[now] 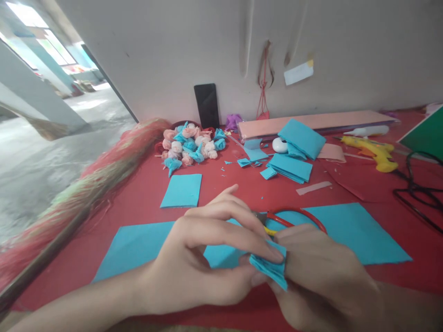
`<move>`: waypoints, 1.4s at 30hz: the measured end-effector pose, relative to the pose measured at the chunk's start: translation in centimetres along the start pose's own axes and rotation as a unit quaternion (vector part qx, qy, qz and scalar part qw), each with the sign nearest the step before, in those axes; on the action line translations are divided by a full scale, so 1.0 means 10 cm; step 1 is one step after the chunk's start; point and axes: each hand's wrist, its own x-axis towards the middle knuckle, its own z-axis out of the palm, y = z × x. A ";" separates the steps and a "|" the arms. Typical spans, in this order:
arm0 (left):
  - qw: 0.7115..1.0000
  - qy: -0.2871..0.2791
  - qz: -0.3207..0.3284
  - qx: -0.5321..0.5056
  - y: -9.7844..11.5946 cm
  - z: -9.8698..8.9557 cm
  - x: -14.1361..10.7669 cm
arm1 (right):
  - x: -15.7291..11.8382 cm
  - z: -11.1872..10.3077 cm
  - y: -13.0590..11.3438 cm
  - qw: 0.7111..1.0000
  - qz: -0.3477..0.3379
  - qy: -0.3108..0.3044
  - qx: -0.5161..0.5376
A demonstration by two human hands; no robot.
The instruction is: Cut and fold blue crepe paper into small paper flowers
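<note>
A small folded stack of blue crepe paper (269,266) is pinched between the thumb and fingers of my left hand (204,249). My right hand (328,272) closes on the right edge of the same stack, its fingertips partly hidden. Just behind my hands lies a pair of scissors with red handles (313,216), its blades mostly covered by my fingers. Under the scissors and my hands a long blue paper strip (360,235) stretches across the table. Beyond my left hand lies a square blue paper piece (182,190).
Paper flowers (189,145) in pink, white and blue are heaped at the back left, near a black phone (206,105) leaning on the wall. Blue paper stacks (290,168), a yellow glue gun (379,152) and its black cable (411,184) occupy the right. A broom (86,198) lies left.
</note>
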 end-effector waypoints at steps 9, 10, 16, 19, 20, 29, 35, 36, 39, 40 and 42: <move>0.999 0.000 0.016 0.047 -0.02 -0.02 -0.01 | -0.06 0.02 0.00 1.000 0.024 0.017 -0.007; 0.999 0.003 0.020 0.047 -0.03 -0.02 -0.01 | -0.06 0.03 0.01 0.999 0.029 0.022 -0.004; 1.000 0.015 0.011 0.011 -0.04 0.01 -0.02 | 0.02 0.01 0.02 0.998 0.045 0.040 -0.010; 1.000 0.009 -0.024 -0.007 -0.05 0.02 -0.04 | 0.05 0.00 0.01 0.998 0.060 0.021 0.004; 0.999 0.009 -0.032 -0.010 -0.05 0.02 -0.05 | 0.05 0.00 0.01 0.997 0.068 0.016 0.018; 0.998 0.000 -0.069 0.001 -0.09 -0.02 -0.16 | 0.07 -0.03 -0.02 0.984 0.145 -0.033 0.099; 0.994 0.006 -0.104 0.016 -0.09 -0.03 -0.19 | 0.12 -0.04 -0.02 0.965 0.207 -0.059 0.148; 0.994 0.011 -0.107 0.016 -0.09 -0.02 -0.19 | 0.11 -0.05 -0.02 0.962 0.216 -0.064 0.154; 0.993 0.026 -0.115 -0.002 -0.08 -0.01 -0.18 | 0.09 -0.05 0.00 0.950 0.235 -0.085 0.190; 0.992 0.029 -0.121 -0.011 -0.07 -0.01 -0.17 | 0.09 -0.05 0.01 0.944 0.240 -0.094 0.205; 0.989 0.040 -0.138 -0.032 -0.07 -0.02 -0.17 | 0.12 -0.07 0.02 0.942 0.242 -0.113 0.201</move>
